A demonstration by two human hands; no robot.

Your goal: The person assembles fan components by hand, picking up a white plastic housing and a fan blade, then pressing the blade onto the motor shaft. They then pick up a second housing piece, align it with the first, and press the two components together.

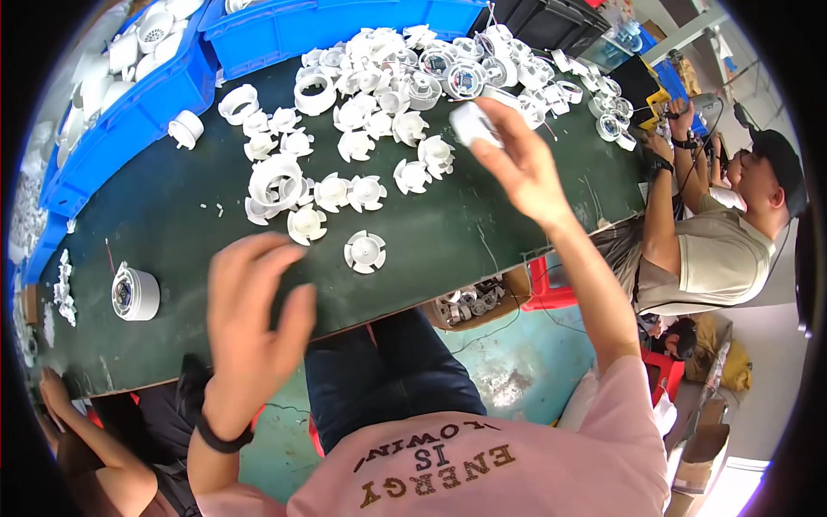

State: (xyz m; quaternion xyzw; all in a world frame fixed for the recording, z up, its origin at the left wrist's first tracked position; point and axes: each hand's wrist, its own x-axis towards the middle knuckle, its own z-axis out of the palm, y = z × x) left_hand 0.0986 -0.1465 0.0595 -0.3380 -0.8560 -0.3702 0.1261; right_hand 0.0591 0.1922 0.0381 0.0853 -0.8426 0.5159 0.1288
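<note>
Right hand [517, 168] is stretched out over the far right of the tabletop [172, 224], its fingers pinched on a small white plastic piece [472, 123] held up above the big heap of white parts [431, 69]. Your left hand [254, 319] hangs open and empty over the near edge, fingers loosely spread, holding nothing. From large to small: the dark green tabletop, the blue bins [284, 30] along its far and left sides, the heap, then loose fan-shaped wheels such as the one [365, 252] nearest your open hand, and a round housing [135, 293] near the left end.

Your grip on the piece looks light and sits at its edge, so I judge it could slip and drop into the heap, where it would be hard to tell apart. A co-worker's arm [663, 207] works close on the right; reaching wider could bump it.
</note>
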